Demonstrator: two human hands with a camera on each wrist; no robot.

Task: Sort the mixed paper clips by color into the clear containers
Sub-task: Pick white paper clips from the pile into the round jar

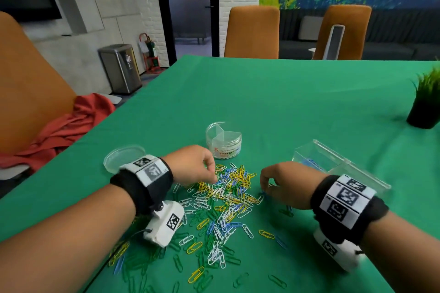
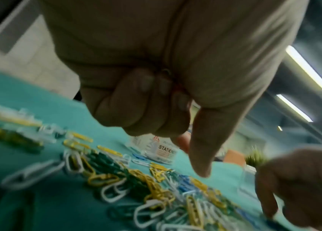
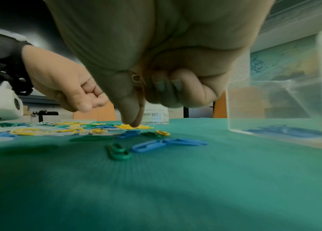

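A heap of yellow, white, green and blue paper clips (image 1: 226, 188) lies on the green tablecloth (image 1: 285, 102). My left hand (image 1: 210, 172) hovers over the heap's far left side with its fingers (image 2: 136, 100) curled into the palm and the thumb pointing down; a pale loop like a clip shows in the palm. My right hand (image 1: 263, 190) is at the heap's right edge. Its thumb and forefinger (image 3: 133, 122) pinch down on a yellow clip, and a pale clip (image 3: 136, 78) is tucked in its palm. The clear rectangular box (image 1: 338, 164) to the right holds blue clips (image 3: 286, 132).
A round clear divided tub (image 1: 223, 143) labelled stationery set stands behind the heap, and a clear round lid (image 1: 123, 156) lies to its left. Loose blue clips (image 3: 150, 144) and a green clip (image 3: 118, 151) lie near my right hand. A potted plant (image 1: 426, 104) stands far right.
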